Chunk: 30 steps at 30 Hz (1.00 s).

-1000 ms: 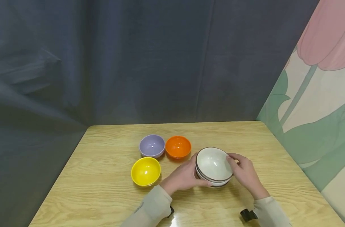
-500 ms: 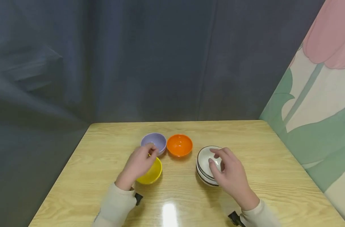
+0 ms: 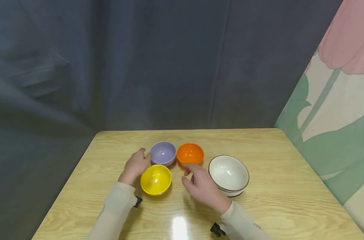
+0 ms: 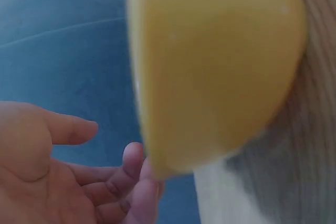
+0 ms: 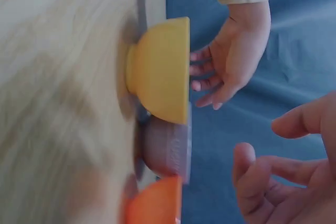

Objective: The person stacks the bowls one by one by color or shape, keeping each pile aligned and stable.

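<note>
My left hand (image 3: 136,165) is at the left of the purple bowl (image 3: 163,153), fingertips right at its rim, fingers loosely bent and nothing held. Just in front of that bowl stands the yellow bowl (image 3: 156,180), which fills much of the left wrist view. My right hand (image 3: 203,187) hovers over the table between the yellow bowl and the white bowls, thumb and fingers apart. Its fingertips overlap the front rim of the orange bowl (image 3: 190,153) in the head view. A stack of white bowls (image 3: 228,173) with dark rims sits right of the right hand.
The wooden table (image 3: 289,186) carries all the bowls. Behind it hangs a dark blue-grey curtain (image 3: 170,66). At the right rises a wall panel (image 3: 343,133) with a tulip pattern.
Both hands have let go of the white bowls, which now stand on the table. My left hand has gone left to the purple bowl; my right hand has moved left towards the orange one.
</note>
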Each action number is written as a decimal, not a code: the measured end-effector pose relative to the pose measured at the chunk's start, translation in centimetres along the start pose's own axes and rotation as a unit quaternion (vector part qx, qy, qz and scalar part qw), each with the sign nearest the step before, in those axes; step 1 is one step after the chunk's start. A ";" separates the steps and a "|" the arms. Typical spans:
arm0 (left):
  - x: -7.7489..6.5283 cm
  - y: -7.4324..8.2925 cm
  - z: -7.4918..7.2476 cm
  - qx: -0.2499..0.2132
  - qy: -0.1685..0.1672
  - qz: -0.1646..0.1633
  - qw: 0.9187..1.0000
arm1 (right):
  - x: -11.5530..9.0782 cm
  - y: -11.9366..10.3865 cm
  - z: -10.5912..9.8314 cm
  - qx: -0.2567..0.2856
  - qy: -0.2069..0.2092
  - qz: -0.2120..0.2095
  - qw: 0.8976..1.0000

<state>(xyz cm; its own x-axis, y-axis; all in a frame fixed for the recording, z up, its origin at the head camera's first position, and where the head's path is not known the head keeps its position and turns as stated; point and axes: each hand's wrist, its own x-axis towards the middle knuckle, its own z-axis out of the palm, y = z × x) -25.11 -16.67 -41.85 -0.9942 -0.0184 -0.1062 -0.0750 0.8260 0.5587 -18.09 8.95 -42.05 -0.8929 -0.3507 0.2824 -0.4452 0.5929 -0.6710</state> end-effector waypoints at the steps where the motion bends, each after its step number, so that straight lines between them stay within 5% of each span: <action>1: 0.1 -0.3 0.0 0.000 -0.007 -0.005 1.000 | 0.2 0.1 0.4 0.006 -0.007 0.004 1.000; 9: 1.4 -1.9 1.4 -0.128 -0.076 -0.020 0.989 | 1.3 1.5 2.3 0.055 -0.048 0.038 0.997; 13: 2.0 -2.7 2.4 -0.167 -0.081 -0.020 0.982 | 1.6 2.2 2.9 0.060 -0.063 0.043 0.995; 24: 3.5 -2.9 3.9 -0.186 -0.066 -0.021 0.980 | 2.2 3.0 3.9 0.062 -0.086 0.068 0.992; 30: 3.5 -2.7 3.4 -0.145 -0.041 -0.023 0.988 | 2.5 2.8 4.1 0.051 -0.081 0.065 0.993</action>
<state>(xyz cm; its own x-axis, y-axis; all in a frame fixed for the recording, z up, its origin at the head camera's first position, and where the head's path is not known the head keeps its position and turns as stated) -28.09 -17.01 -46.52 -0.9806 0.0033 -0.1958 -0.1503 0.6285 0.7631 -21.32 6.77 -46.06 -0.9161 -0.3928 0.0806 -0.3106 0.5679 -0.7623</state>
